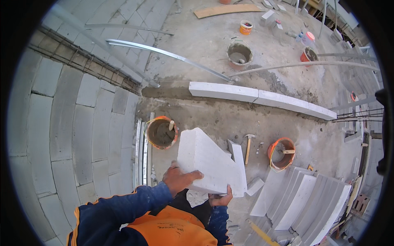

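A white aerated concrete block (pixel 207 158) is gripped between my two hands in front of my body, tilted, with one end toward the far side. My left hand (pixel 180 179) is closed on its near left edge, thumb lying over the top face. My right hand (pixel 221 197) holds the near right edge, thumb upward; its other fingers are partly hidden beneath the block. Just right of the block lie a narrow block offcut (pixel 237 153) and a hammer (pixel 248 148) with a wooden handle. An orange bucket of mortar (pixel 161 133) stands beyond my left hand.
Ahead, a row of white blocks (pixel 223 92) lies on mortar along the floor. Another orange bucket (pixel 281 153) stands right, near stacked blocks (pixel 301 201). A block wall (pixel 65 123) rises at left. Metal props (pixel 168 57) slant across, and a yellow-handled tool (pixel 262 233) lies near right.
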{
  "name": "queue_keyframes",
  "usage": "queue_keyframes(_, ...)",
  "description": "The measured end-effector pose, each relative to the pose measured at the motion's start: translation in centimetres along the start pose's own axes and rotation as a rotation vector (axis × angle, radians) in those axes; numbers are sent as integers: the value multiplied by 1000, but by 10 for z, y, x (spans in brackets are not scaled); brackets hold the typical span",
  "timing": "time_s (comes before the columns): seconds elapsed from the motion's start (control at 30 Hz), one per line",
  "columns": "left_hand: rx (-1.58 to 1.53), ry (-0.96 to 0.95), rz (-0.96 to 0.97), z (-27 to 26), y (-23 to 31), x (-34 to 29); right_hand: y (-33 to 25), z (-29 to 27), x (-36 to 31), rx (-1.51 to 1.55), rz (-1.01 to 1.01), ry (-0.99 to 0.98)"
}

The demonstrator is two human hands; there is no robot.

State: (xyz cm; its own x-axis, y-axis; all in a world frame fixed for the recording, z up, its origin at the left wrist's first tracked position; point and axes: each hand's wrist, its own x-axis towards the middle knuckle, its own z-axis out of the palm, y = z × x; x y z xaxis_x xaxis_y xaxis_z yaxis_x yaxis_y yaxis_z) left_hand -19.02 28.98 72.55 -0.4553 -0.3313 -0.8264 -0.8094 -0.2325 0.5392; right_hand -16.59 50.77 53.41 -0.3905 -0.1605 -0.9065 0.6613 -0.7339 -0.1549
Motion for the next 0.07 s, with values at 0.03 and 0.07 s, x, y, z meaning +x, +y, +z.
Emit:
queue_keyframes(0.03,33,54,63,-23,13,-6,22,29,6,1,-3,-138)
queue_keyframes(0.07,74,108,126,-45,24,-16,41,59,16,35,88,-117)
